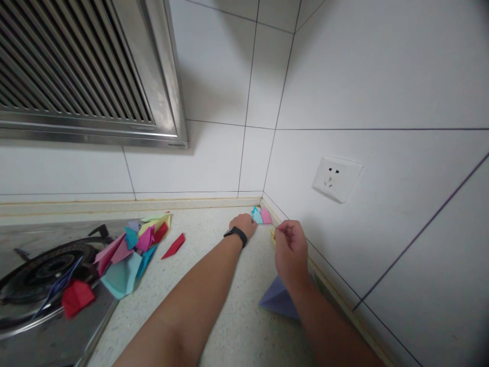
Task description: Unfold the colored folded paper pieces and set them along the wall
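My left hand (243, 225), with a dark band on its wrist, reaches to the counter's corner. Its curled fingers close on a light blue folded paper (257, 216); the fingertips are partly hidden. Touching that paper on the right is a pink folded paper (265, 215). Close by, my right hand (291, 250) is closed in a pinch at a small yellow folded paper (272, 235), mostly hidden by the fingers. Beneath my right wrist lies a larger purple folded paper (278, 300), partly covered by the forearm.
Several colourful folded papers (124, 272) are heaped over the edge of a gas stove (49, 270) at left. A red folded paper (174, 246) lies apart on the speckled counter (191, 275). A range hood (164, 102) hangs upper left. A socket (337, 178) sits on the right wall.
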The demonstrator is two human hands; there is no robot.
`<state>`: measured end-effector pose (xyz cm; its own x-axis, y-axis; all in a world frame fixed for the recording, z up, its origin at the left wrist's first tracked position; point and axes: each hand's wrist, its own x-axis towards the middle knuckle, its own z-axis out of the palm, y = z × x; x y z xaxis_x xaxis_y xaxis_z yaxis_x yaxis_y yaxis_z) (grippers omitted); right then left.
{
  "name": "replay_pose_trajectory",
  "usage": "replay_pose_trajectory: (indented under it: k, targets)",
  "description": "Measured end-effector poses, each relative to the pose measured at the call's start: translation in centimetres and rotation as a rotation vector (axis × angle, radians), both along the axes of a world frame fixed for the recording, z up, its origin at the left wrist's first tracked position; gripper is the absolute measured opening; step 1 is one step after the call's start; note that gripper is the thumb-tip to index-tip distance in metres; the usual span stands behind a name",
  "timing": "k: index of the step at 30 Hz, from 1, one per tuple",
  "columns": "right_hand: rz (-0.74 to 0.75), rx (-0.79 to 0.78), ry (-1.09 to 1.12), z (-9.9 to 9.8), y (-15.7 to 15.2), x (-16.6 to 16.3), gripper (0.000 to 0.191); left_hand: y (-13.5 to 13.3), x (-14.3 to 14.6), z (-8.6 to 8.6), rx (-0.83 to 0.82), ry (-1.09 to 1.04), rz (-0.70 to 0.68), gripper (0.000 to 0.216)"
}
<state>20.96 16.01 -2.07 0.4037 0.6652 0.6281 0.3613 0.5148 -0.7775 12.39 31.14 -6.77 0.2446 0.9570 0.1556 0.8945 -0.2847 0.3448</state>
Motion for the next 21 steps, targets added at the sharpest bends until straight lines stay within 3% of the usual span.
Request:
replay_pose_trajectory:
  k: [7,11,17,21]
  targets:
    - [-0.100,0.056,-0.488,-0.2,-1.2,-0.3,0.008,-4.6,-2.0,1.7,0.087,0.108,-0.093,0.035]
    - [-0.071,0.098,-0.710,-0.7,-1.4,-0.8,0.009,-8.5,-4.0,2.6,0.101,0.179,-0.157,0.036]
    - [-0.040,0.088,-0.812,-1.1,-1.7,-1.9,0.013,-16.3,-8.5,3.1,0.139,0.298,-0.228,0.031]
    - [0.080,0.084,-0.843,-0.8,-2.7,-2.9,0.016,-20.8,-13.0,3.6,0.208,0.457,-0.404,0.030]
